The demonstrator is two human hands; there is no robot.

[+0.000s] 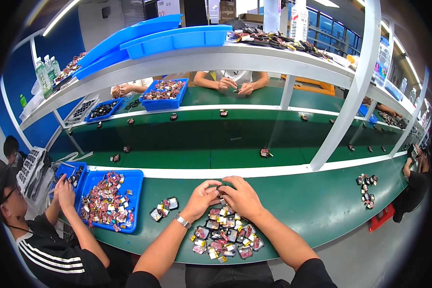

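My left hand (201, 198), with a metal watch band on the wrist, and my right hand (244, 198) meet above the near part of the green worktop. Pinched between their fingertips is a small black casing (220, 189), mostly covered by the fingers. Right below the hands spreads a pile of small open black casings (225, 235) with red circuit boards, white parts and yellow-taped cells. Left of my left forearm lies a small cluster of similar casings (163, 208), apart from the pile.
A blue tray (138, 192) full of small red boards stands at left, beside a co-worker. Behind a white rail (197, 173), a green belt (177, 156) carries scattered casings. A white shelf frame (345, 96) rises at right. More casings (366, 189) lie far right. Another person sits opposite.
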